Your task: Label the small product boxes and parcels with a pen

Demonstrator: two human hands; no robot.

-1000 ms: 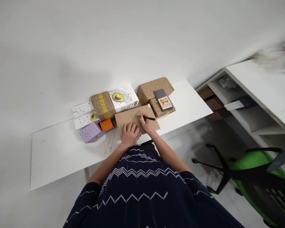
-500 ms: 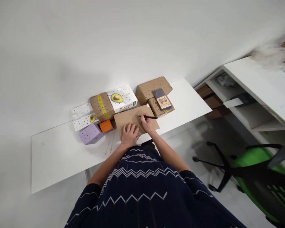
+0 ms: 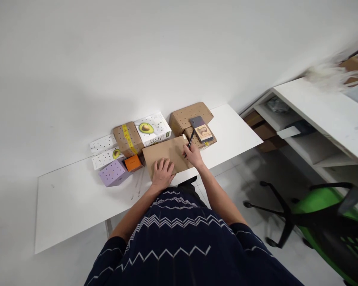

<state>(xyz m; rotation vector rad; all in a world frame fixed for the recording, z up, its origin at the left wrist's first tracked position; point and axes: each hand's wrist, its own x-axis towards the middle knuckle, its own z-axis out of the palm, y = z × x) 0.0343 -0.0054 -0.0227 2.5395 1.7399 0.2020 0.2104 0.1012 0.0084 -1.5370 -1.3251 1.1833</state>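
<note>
My left hand lies flat with spread fingers on the top of a plain brown cardboard box close to my body. In my right hand is a slim black pen, held near the box's right edge. The pen stands steeply, its upper end pointing away from me; I cannot tell whether its tip touches the cardboard. Behind the box are a white avocado-print box and a dotted brown box with yellow tape. A phone rests on a smaller dotted brown box to the right.
A small orange box and a purple dotted box stand left of my left hand. White dotted boxes lie behind them. The white table meets the wall. A green and black chair and a white shelf unit are at right.
My right hand has moved right across the box toward its right edge. The pen has swung from nearly level to steep. My left hand stays on the box; the view has shifted slightly.
</note>
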